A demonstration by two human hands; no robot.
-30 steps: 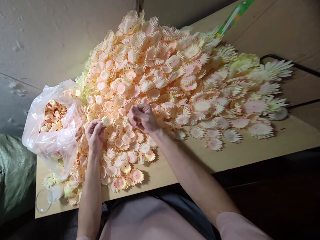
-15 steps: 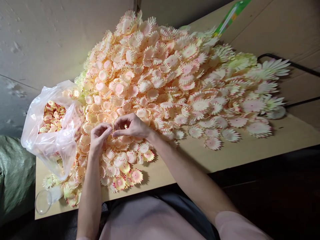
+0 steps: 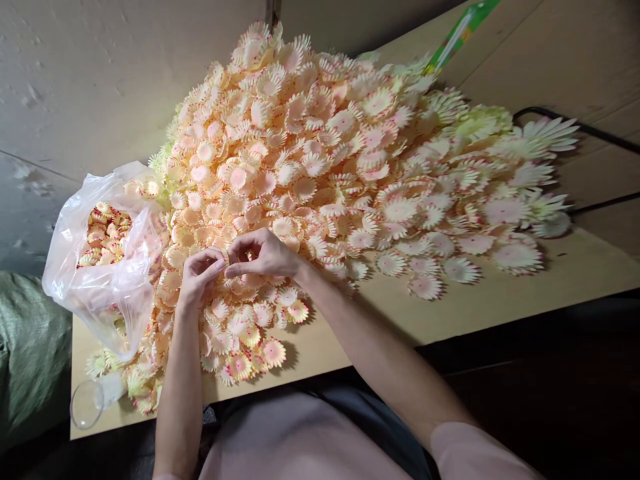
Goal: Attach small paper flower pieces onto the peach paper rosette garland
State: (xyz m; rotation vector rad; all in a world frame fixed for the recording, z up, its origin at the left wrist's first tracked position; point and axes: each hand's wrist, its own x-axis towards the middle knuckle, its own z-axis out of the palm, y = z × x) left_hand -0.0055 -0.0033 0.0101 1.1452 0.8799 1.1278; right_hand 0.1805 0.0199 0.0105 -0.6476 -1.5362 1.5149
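Note:
My left hand and my right hand meet over the near left part of a big heap of artificial flower petal discs. Between their fingertips is a small, pale fringed petal disc, seen edge-on and partly covered by the fingers. Thumb and fingers of my left hand pinch it from the left. From the right, my right hand's curled thumb and forefinger close on it. The heaped discs are cream and pink with red-tipped fringes; some lie right below both hands.
Left of the heap, a translucent plastic bag holds smaller curled petal pieces. A clear cup lies on its side at the table's near left corner. A green packet and a black cable are at the back right.
My left hand has shifted very slightly to the right, closer to my right hand. The small petal disc between the fingertips shows a little more. The heap and bag look the same.

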